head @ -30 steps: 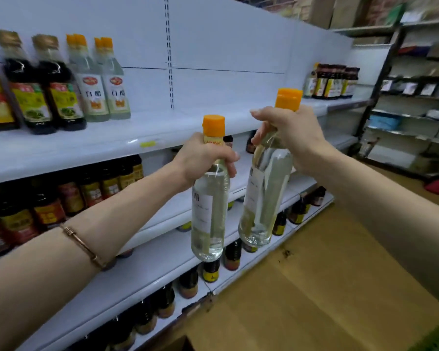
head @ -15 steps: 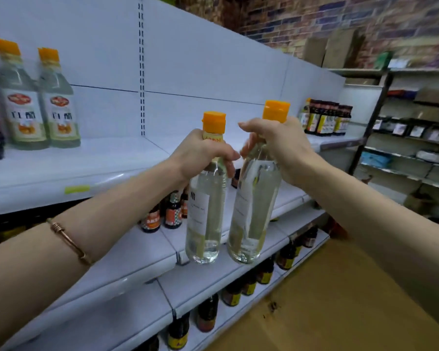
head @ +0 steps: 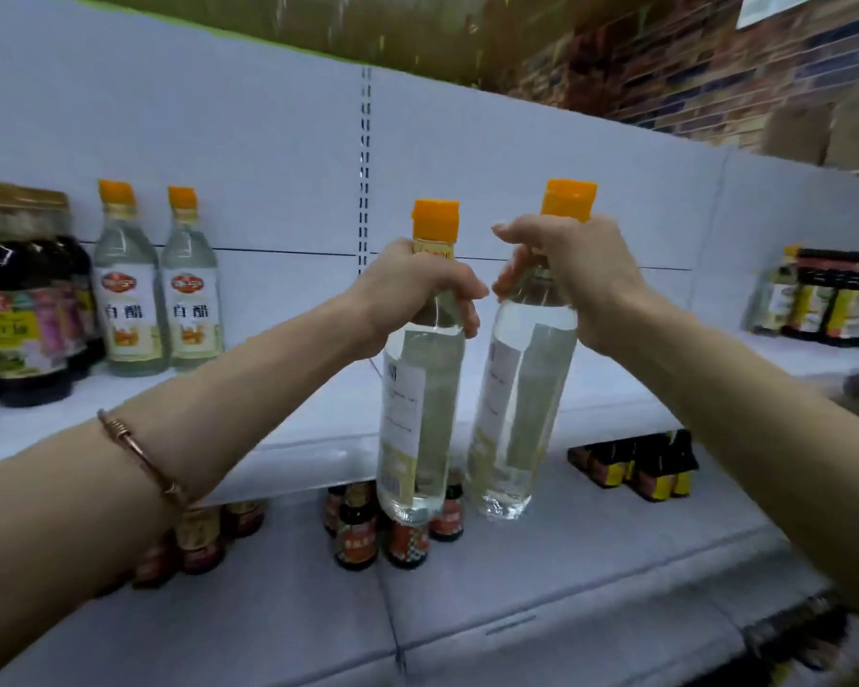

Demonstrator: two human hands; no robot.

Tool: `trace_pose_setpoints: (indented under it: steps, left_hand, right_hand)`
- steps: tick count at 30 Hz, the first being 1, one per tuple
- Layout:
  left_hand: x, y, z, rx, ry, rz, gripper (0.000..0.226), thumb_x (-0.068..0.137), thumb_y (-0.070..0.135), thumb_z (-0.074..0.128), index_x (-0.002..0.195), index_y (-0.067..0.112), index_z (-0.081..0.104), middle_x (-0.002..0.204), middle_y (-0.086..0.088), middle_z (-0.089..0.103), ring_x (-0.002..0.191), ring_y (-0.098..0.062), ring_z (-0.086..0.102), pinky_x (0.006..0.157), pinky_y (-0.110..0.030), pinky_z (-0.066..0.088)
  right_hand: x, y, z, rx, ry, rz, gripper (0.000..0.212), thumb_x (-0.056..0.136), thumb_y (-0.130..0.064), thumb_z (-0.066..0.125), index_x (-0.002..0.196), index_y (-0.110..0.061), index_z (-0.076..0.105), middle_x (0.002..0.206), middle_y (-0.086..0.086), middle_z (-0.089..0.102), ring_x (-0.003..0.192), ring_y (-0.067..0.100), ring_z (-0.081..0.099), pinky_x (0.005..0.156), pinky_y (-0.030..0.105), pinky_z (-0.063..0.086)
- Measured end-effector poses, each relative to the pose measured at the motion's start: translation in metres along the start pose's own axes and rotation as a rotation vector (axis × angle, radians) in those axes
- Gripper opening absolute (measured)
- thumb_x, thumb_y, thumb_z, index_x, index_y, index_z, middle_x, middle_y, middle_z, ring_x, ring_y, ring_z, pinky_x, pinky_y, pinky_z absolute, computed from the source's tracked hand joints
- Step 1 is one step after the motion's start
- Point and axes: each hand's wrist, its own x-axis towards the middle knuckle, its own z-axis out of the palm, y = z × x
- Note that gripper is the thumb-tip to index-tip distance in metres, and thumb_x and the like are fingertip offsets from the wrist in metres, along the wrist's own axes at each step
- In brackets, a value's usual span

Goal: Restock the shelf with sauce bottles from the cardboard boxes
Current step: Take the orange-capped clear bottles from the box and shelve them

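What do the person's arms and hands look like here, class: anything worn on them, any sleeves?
Both forearms are bare, with no sleeves in view. The left wrist carries a thin rose-gold bangle with a coiled wire section. The left hand and right hand wear no gloves, and no rings show.

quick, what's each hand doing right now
Left hand: closed around the neck of a clear orange-capped bottle.
Right hand: closed around the neck of a second clear orange-capped bottle.

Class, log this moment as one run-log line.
left hand: grips clear orange-capped bottle | right hand: grips second clear orange-capped bottle | both unshelved
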Motion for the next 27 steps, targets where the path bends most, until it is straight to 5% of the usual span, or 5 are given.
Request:
trace_pose_setpoints:
  steps: [14, 19, 27]
  left_hand:
    - [0.065, -0.012, -0.056, 0.25, 0.41, -0.127, 0.024, 0.081, 0.001, 0.059, 0.058, 0.005, 0.061, 0.057, -0.008, 0.066, 0.051, -0.016, 0.062, 0.051, -0.016, 0.048]
    - [0.061, -0.024, -0.091, 0.326, 0.511, -0.191, 0.029, 0.08, 0.004, 0.06, 0.052, 0.011, 0.063, 0.06, -0.011, 0.067, 0.056, -0.02, 0.063, 0.059, -0.025, 0.047]
    - [0.045, -0.042, -0.154, 0.341, 0.613, -0.211, 0.011, 0.081, 0.003, 0.06, 0.07, 0.002, 0.062, 0.056, -0.005, 0.066, 0.05, -0.017, 0.062, 0.054, -0.022, 0.046]
  right_hand:
    - [0.137, 0.043, 0.074, 0.26, -0.444, -0.001, 0.026, 0.084, -0.023, 0.068, 0.065, -0.008, 0.057, 0.052, 0.003, 0.063, 0.052, 0.018, 0.063, 0.069, 0.036, 0.054]
    - [0.148, 0.051, 0.119, 0.358, -0.541, 0.03, 0.031, 0.083, -0.019, 0.068, 0.056, -0.008, 0.056, 0.053, 0.006, 0.062, 0.053, 0.021, 0.061, 0.067, 0.033, 0.053]
    - [0.155, 0.052, 0.198, 0.351, -0.578, 0.052, 0.028, 0.082, -0.02, 0.069, 0.06, -0.007, 0.058, 0.053, 0.007, 0.063, 0.059, 0.025, 0.062, 0.073, 0.04, 0.055]
